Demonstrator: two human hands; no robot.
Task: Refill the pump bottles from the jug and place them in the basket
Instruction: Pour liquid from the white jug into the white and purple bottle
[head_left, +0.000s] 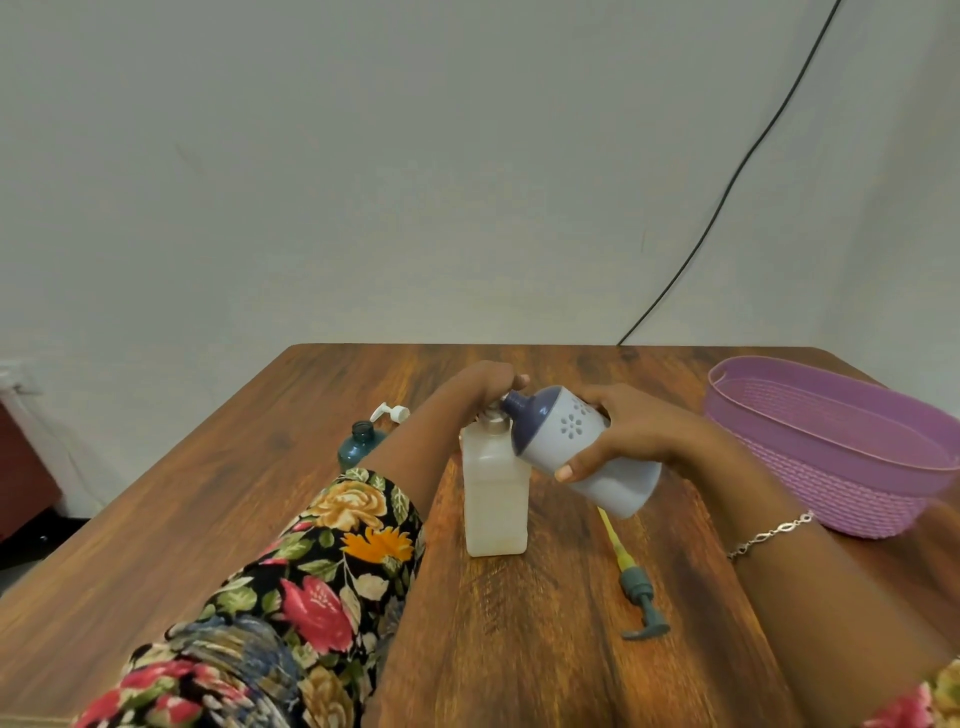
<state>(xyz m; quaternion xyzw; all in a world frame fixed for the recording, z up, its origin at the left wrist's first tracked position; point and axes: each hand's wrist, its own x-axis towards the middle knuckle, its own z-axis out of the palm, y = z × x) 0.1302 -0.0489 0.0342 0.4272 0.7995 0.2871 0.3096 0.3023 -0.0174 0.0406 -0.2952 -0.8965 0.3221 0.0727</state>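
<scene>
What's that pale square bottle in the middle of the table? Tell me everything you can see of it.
The square bottle looks like translucent, milky-white plastic with flat sides and rounded corners. It stands upright on the wooden table, its pump off and its neck open. The left hand steadies it at the neck, while the right hand tips the jug so its dark spout meets the opening. How full it is cannot be told.

Purple basket (831, 467), floral sleeve (322, 571)
</scene>
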